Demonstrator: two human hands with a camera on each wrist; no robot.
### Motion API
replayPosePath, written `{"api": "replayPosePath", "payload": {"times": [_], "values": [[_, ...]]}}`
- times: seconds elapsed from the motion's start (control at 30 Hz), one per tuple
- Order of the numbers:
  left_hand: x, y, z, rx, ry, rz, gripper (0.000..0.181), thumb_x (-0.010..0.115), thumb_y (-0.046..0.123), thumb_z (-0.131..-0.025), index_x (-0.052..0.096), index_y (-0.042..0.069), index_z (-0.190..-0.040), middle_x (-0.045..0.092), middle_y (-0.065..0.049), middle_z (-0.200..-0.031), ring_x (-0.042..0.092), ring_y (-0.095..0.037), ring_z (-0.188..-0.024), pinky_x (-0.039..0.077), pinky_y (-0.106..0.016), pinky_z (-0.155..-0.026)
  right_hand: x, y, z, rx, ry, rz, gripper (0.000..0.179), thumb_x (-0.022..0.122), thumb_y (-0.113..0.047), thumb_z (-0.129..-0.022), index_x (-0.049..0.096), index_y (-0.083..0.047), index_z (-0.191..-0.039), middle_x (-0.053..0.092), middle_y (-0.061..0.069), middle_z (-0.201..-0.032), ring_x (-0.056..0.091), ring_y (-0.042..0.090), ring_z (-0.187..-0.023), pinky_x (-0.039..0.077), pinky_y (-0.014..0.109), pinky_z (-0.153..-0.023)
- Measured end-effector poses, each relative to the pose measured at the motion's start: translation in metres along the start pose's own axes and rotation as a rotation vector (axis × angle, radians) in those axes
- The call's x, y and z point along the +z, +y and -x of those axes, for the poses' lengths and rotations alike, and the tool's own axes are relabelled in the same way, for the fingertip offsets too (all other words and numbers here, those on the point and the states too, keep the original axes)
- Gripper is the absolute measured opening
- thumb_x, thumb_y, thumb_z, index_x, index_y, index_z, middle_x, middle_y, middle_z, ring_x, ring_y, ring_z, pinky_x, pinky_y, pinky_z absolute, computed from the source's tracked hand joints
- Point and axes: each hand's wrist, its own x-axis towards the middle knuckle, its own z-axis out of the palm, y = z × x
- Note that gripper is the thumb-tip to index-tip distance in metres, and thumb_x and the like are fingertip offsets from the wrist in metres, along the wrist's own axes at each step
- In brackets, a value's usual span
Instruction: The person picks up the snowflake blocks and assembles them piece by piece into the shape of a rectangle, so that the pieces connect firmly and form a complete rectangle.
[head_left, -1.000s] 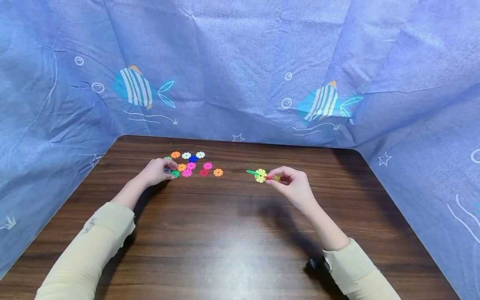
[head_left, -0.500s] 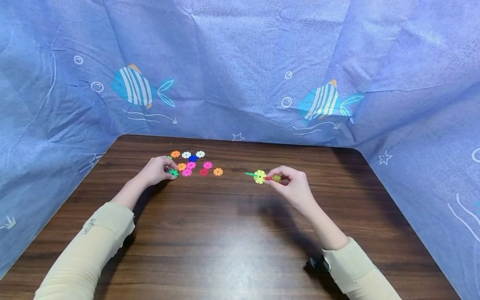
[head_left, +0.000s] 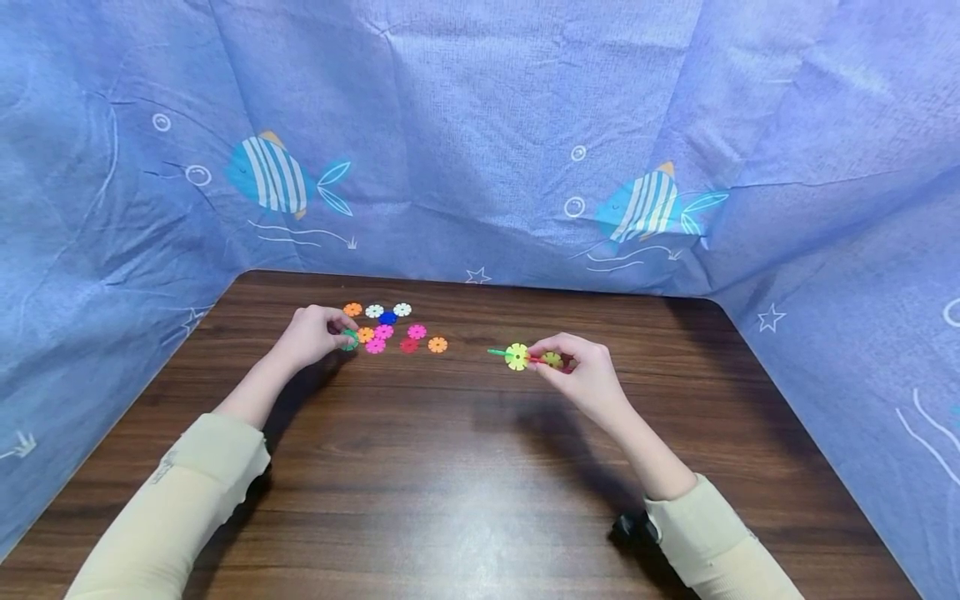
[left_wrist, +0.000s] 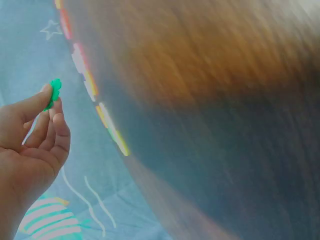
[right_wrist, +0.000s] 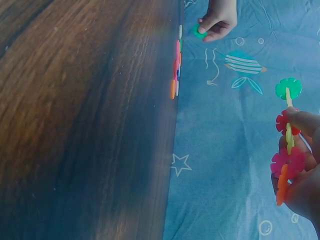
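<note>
My left hand (head_left: pixel 306 340) pinches a green flower-shaped notched disc (left_wrist: pixel 55 91) between thumb and fingertips, just above the left end of the loose discs. On the right, my right hand (head_left: pixel 585 373) grips a chain of interlocked notched discs by a red disc (right_wrist: pixel 281 121). A green disc (right_wrist: pixel 288 88) forms the chain's far end, edge-on in the head view, followed by a yellow disc (head_left: pixel 516 357). Past the fingers come another yellow disc (right_wrist: pixel 289 138), a pink disc (right_wrist: pixel 291 162) and an orange disc (right_wrist: pixel 282 186). Fingers hide part of the chain.
Several loose discs lie flat on the brown wooden table (head_left: pixel 420 450) beside my left hand, among them a blue disc (head_left: pixel 387 318), a white disc (head_left: pixel 402 309) and an orange disc (head_left: pixel 437 344). A blue fish-print cloth (head_left: pixel 465 150) hangs around the table's back and sides.
My left hand has picked the green disc up and lifted it slightly off the table. The right hand, still holding the chain, has shifted a little to the left.
</note>
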Motion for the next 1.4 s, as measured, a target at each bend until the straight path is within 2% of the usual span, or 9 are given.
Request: {"api": "replayPosePath", "payload": {"times": [0.27,0.4,0.73,0.9,1.03,1.2,1.4], "values": [[-0.010,0.014,0.006,0.044,0.141,0.019,0.010,0.075,0.009,-0.080,0.072,0.004,-0.089,0.069,-0.008,-0.077,0.060,-0.021,-0.071,0.046,-0.030,-0.062,0.001,0.001,-0.001,0.035,-0.007,-0.016,0.021,0.082,-0.010,-0.072,0.074,-0.018,-0.090,0.070,-0.007,-0.085,0.050,0.007,-0.059,0.042,0.022,-0.049],[-0.014,0.031,0.008,0.073,0.187,0.043,0.012,0.075,0.011,-0.080,0.072,0.005,-0.090,0.070,-0.008,-0.078,0.061,-0.019,-0.070,0.047,-0.030,-0.063,0.001,0.001,-0.001,0.035,-0.004,-0.015,0.021,0.082,-0.014,-0.072,0.074,-0.020,-0.091,0.070,-0.007,-0.085,0.049,0.009,-0.058,0.041,0.024,-0.048],[-0.015,0.074,0.016,0.158,0.313,0.080,0.011,0.077,0.012,-0.079,0.072,0.008,-0.087,0.069,-0.004,-0.073,0.057,-0.016,-0.065,0.044,-0.028,-0.058,0.003,-0.005,-0.002,0.025,0.007,-0.003,0.018,0.080,-0.014,-0.075,0.074,-0.017,-0.091,0.071,-0.006,-0.085,0.046,0.008,-0.054,0.037,0.020,-0.046],[-0.015,0.093,0.020,0.159,0.366,0.158,0.012,0.078,0.014,-0.078,0.073,0.008,-0.086,0.069,-0.002,-0.070,0.055,-0.013,-0.059,0.041,-0.022,-0.052,0.003,-0.007,-0.002,0.030,0.011,-0.007,0.021,0.080,-0.014,-0.074,0.073,-0.016,-0.094,0.072,-0.005,-0.086,0.047,0.009,-0.054,0.038,0.019,-0.046],[-0.013,0.109,0.025,0.139,0.376,0.263,0.015,0.079,0.016,-0.077,0.073,0.009,-0.088,0.071,-0.004,-0.075,0.060,-0.010,-0.061,0.045,-0.018,-0.054,0.004,-0.007,-0.001,0.021,0.028,-0.015,0.024,0.080,-0.013,-0.075,0.073,-0.016,-0.097,0.073,-0.003,-0.087,0.050,0.009,-0.056,0.039,0.018,-0.047],[-0.010,0.125,0.028,0.114,0.350,0.389,0.021,0.079,0.019,-0.077,0.073,0.011,-0.097,0.073,-0.005,-0.083,0.064,-0.010,-0.064,0.050,-0.019,-0.056,0.004,-0.013,-0.003,-0.004,0.070,-0.001,0.026,0.081,-0.008,-0.073,0.073,-0.011,-0.098,0.073,0.003,-0.085,0.046,0.009,-0.053,0.035,0.017,-0.046],[0.000,0.143,0.029,0.098,0.316,0.485,0.021,0.078,0.021,-0.078,0.073,0.012,-0.096,0.072,-0.005,-0.082,0.065,-0.011,-0.065,0.050,-0.022,-0.054,0.006,-0.012,-0.005,-0.024,0.114,-0.003,0.028,0.081,-0.007,-0.072,0.074,-0.013,-0.099,0.073,0.000,-0.084,0.043,0.006,-0.052,0.034,0.017,-0.045]]}}
